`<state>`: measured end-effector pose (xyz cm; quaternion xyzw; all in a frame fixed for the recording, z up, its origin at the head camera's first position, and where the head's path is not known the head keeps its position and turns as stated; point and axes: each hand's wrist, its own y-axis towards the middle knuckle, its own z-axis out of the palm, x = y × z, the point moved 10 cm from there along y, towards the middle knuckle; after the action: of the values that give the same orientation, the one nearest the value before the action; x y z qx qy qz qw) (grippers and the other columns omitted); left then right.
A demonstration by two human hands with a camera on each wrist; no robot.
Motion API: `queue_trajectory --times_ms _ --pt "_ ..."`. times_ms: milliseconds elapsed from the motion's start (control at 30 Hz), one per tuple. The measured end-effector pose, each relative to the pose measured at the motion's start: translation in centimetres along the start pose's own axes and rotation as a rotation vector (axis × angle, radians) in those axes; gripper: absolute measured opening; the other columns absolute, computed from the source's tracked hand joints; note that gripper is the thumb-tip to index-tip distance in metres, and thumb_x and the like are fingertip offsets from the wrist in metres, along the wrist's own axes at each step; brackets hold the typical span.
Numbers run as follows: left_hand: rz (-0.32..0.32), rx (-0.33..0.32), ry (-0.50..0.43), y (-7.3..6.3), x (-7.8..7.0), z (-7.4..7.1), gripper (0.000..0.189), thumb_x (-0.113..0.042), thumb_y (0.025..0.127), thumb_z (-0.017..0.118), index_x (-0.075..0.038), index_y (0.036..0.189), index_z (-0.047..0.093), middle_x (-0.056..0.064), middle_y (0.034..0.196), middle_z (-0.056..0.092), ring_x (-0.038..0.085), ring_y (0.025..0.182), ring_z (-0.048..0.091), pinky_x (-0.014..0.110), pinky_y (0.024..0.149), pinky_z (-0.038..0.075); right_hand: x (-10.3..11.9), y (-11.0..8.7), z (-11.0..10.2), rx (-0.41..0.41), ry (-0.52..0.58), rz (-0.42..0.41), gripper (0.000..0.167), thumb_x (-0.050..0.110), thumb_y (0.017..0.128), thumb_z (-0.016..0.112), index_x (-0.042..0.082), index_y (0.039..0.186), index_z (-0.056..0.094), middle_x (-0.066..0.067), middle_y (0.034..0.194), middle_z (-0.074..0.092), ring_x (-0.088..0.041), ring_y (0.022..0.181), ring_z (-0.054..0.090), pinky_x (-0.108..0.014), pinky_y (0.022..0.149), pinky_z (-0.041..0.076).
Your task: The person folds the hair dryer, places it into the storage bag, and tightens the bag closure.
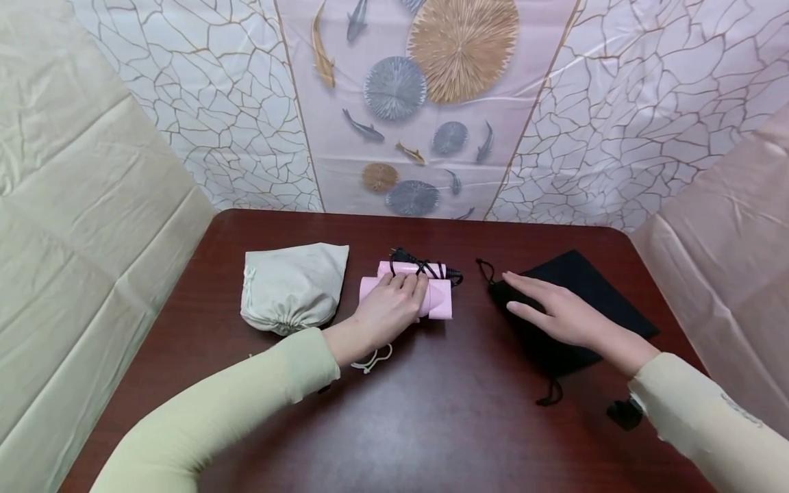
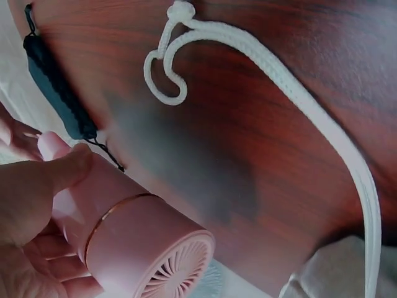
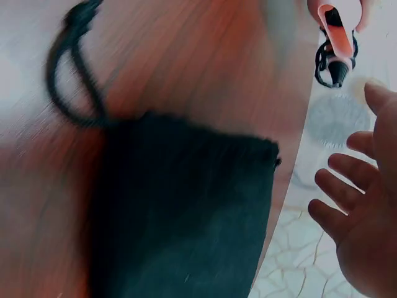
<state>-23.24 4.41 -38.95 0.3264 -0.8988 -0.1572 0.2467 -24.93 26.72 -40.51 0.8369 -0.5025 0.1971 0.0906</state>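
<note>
A pink hair dryer with its black cord wound about the handle is in the grip of my left hand, over the middle of the table. In the left wrist view the thumb and fingers wrap round the pink barrel, with the slotted air inlet facing the camera. My right hand hovers with fingers extended above a black drawstring bag and holds nothing. From the right wrist view, that bag lies flat, and its cord loop sticks out at one side.
A cream drawstring bag, bulging at its gathered end, lies left of the hair dryer. Its white cord trails across the dark red table. A patterned cloth hangs behind the table, and plain cloth walls flank both sides.
</note>
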Motion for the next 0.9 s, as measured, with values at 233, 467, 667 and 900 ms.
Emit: queue_trajectory --times_ms 233,467,667,900 --pt "-0.060 0.010 0.026 -0.2 -0.1 1.3 0.068 -0.042 0.076 0.092 0.002 0.123 0.068 0.010 0.098 0.069 0.026 0.087 0.069 0.037 0.075 0.057 -1.4 -1.3 0.2 0.006 -0.117 0.028 0.064 0.039 0.109 0.061 0.001 0.159 0.048 -0.028 0.158 0.050 -0.050 0.145 0.047 -0.068 0.114 0.040" --pt "-0.080 0.032 0.040 -0.4 -0.6 2.6 0.071 -0.046 0.074 0.093 0.000 0.122 0.068 0.010 0.099 0.071 0.025 0.088 0.071 0.038 0.076 0.059 -1.5 -1.4 1.5 0.018 -0.188 0.021 0.065 0.039 0.108 0.063 -0.003 0.155 0.051 -0.029 0.156 0.052 -0.049 0.141 0.052 -0.066 0.113 0.044" --pt "-0.091 0.030 0.063 -0.3 -1.0 3.0 0.072 -0.048 0.072 0.094 -0.001 0.120 0.069 0.008 0.098 0.071 0.025 0.088 0.071 0.039 0.076 0.059 -1.3 -1.5 2.5 0.015 -0.250 -0.017 0.065 0.038 0.104 0.069 -0.005 0.150 0.056 -0.031 0.151 0.056 -0.049 0.137 0.057 -0.064 0.109 0.049" --pt "-0.123 -0.002 0.091 0.0 -1.1 3.1 0.070 -0.050 0.073 0.092 0.000 0.117 0.070 0.008 0.093 0.070 0.024 0.082 0.071 0.039 0.074 0.061 -1.4 -1.6 3.6 -0.005 -0.347 -0.048 0.059 0.040 0.100 0.074 -0.004 0.139 0.067 -0.030 0.138 0.066 -0.045 0.125 0.066 -0.059 0.100 0.056"
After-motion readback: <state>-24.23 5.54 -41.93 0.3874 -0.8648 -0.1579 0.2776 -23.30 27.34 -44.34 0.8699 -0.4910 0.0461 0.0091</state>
